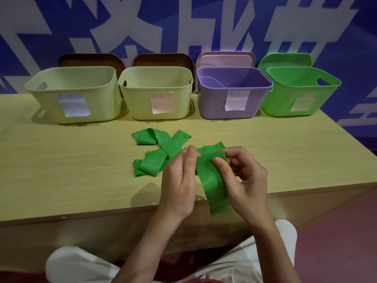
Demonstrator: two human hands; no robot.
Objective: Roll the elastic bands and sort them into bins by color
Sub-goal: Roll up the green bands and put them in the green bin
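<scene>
The bench carries four bins along its far edge: two pale yellow-green bins, a purple bin and a green bin, each with a paper label on the front. Nearer the middle lies a loose tangle of green bands, folded over one another.

One green band is held up over the bench's near edge, its lower end hanging free. The left hand pinches its left edge near the top, and the fingers of the right hand are curled round the right side, thumb pressed on the face.

The band looks thin, light and limp, probably stretchy and a little tacky. It should roll best from one short end, both edges kept level. Rolled, it would suit the green bin.
</scene>
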